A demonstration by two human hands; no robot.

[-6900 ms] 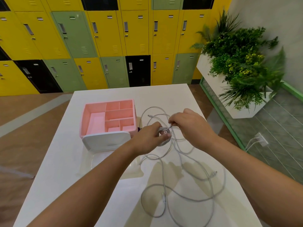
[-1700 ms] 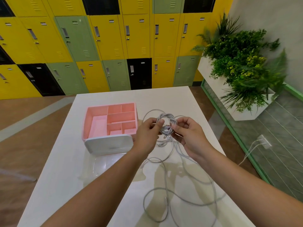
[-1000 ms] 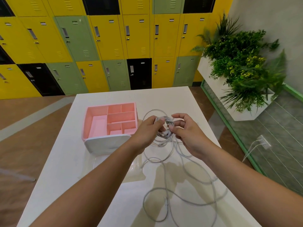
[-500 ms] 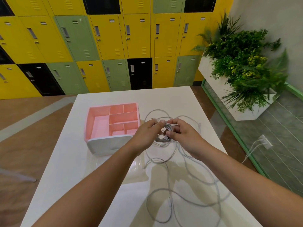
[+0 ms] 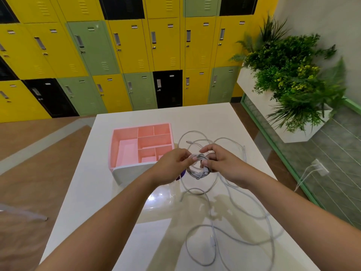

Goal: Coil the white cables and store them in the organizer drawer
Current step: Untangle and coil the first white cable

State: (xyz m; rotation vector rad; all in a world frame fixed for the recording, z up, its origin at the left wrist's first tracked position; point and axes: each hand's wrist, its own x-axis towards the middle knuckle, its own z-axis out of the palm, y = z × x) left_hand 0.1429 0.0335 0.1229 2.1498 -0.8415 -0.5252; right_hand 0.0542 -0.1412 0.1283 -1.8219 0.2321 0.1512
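White cable coil [image 5: 197,170] sits between the left hand [image 5: 172,166] and right hand [image 5: 223,163], both pinching it.

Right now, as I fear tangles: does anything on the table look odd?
Yes. Loose cable sprawls in crossed loops over the near half of the table. The left hand and right hand hold only a small coil.

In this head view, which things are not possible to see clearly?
Head view:
1. Small coiled white cable bundle: the left hand and right hand cover its top, so the wraps cannot be counted.
2. Small purple object: mostly behind the left hand, unidentifiable.
3. Loose white cables: loops cut off by the bottom edge.
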